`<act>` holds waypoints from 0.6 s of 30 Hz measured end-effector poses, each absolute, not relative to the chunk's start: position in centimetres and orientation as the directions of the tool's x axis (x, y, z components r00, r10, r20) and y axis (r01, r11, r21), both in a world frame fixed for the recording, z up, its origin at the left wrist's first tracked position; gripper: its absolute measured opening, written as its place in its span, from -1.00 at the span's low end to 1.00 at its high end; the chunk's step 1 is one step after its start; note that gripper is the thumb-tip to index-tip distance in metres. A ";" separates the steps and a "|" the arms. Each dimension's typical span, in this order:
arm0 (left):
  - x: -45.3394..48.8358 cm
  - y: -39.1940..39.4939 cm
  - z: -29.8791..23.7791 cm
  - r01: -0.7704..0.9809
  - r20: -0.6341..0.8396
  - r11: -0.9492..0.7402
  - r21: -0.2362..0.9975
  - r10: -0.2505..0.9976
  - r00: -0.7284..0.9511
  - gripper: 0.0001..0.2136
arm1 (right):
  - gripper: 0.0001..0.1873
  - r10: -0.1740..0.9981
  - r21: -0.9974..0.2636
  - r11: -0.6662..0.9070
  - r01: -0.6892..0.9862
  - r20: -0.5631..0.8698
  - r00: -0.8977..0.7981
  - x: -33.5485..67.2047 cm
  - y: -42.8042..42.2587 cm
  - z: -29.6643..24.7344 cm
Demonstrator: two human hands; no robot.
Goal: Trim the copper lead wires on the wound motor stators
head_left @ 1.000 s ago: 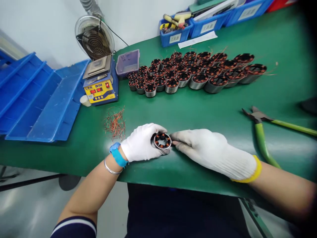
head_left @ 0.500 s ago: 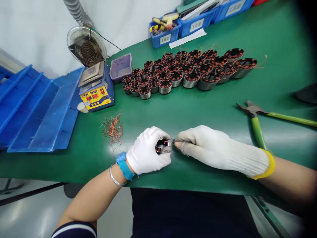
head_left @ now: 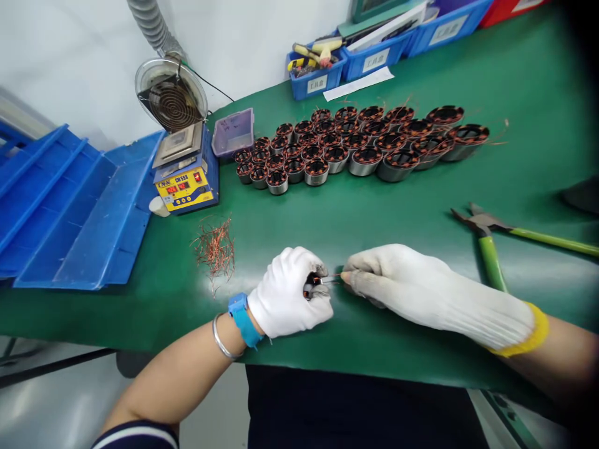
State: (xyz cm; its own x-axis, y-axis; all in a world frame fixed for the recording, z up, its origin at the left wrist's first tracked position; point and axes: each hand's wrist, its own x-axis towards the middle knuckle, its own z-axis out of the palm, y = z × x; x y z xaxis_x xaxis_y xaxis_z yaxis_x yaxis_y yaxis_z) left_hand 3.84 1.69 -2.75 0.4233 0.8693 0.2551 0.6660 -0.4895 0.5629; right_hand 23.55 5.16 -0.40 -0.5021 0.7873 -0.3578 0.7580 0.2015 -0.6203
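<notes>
Left fingers (head_left: 321, 305) curl round a metal ring (head_left: 311, 285); right knit-gloved fingers (head_left: 367, 282) pinch thin copper wire (head_left: 334, 275)

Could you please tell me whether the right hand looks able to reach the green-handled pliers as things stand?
Probably yes: the green-handled pliers lie on the table near the right hand, with no object showing between, though it seems to be pinching a copper wire.

Bright, whitish light covers my green bench (head_left: 299, 218), leaving pale glare beside my left hand (head_left: 291, 294). Blackness swallows the right edge, where my right forearm (head_left: 571, 342) blurs.
</notes>
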 end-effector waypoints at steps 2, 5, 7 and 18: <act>3.9 1.7 -2.8 0.672 0.262 -0.497 0.549 0.866 0.427 -0.84 | -0.61 0.783 -0.618 0.205 0.759 -0.362 -0.506 23.6 5.1 -0.4; 4.0 1.6 -3.0 0.678 0.275 -0.503 0.536 0.863 0.423 -0.86 | -0.64 0.753 -0.567 0.235 0.790 -0.407 -0.516 24.2 5.4 -0.3; 4.0 1.6 -3.1 0.685 0.280 -0.503 0.528 0.864 0.418 -0.87 | -0.65 0.782 -0.527 0.304 0.794 -0.339 -0.524 24.6 5.7 -0.3; 4.2 1.2 -3.5 0.711 0.278 -0.432 0.554 0.902 0.331 -0.79 | -0.66 0.765 -0.624 0.354 0.696 -0.236 -0.600 22.1 5.4 -0.9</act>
